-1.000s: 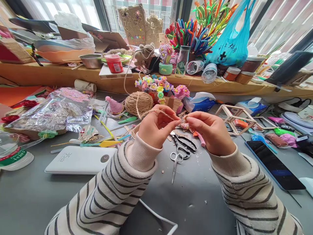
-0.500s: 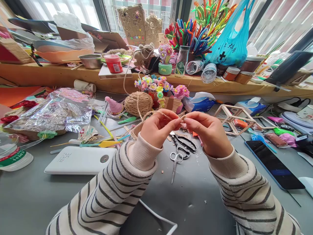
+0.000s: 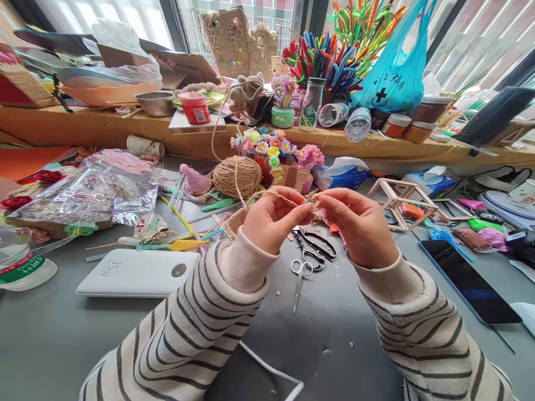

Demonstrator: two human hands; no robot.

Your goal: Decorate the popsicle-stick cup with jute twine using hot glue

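My left hand pinches a strand of jute twine between thumb and fingers. From the twine ball behind it, the strand runs forward over the fingers. Close by on the right, my right hand is closed in a pinch at the twine's end, which its fingertips mostly cover. A narrow gap separates the two sets of fingertips. Under the hands lie black-handled scissors and small silver scissors. A small woven basket is partly hidden behind my left hand.
A white power bank lies at left and a phone at right. Wooden stick frames stand beyond my right hand. Crocheted flowers are behind the twine. Jars and pipe cleaners crowd the ledge. A white cable crosses the front.
The fingertips, close together before, are now slightly apart. My right fingers have shifted a little on the twine's end. Both forearms stay almost in place.
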